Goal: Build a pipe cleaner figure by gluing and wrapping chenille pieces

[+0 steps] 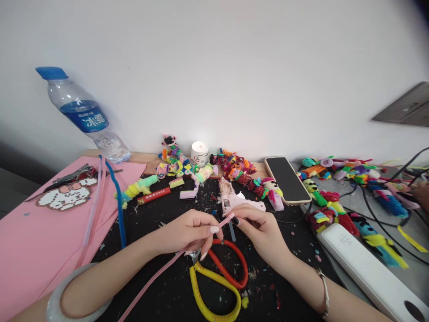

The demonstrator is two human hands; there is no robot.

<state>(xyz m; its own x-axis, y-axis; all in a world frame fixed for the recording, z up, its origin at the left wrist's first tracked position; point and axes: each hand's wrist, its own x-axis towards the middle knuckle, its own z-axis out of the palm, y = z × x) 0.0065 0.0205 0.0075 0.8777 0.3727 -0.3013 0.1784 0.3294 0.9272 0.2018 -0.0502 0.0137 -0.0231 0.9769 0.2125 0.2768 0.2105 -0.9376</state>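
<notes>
A long pink pipe cleaner point(157, 276) runs from the lower left up to both hands over a black mat point(161, 214). My left hand point(191, 232) pinches it near its upper end. My right hand point(256, 226) grips the tip with thumb and forefinger. Just under the hands lie scissors point(219, 279) with one red and one yellow handle. A pink glue gun point(234, 199) lies right behind the hands.
Several small pipe-cleaner figures point(234, 172) line the back and right. A phone point(288, 179), a white power strip point(368, 268), a lit candle jar point(199, 153), a water bottle point(87, 117), pink paper point(36, 228) with loose pipe cleaners and cables point(378, 219) surround the mat.
</notes>
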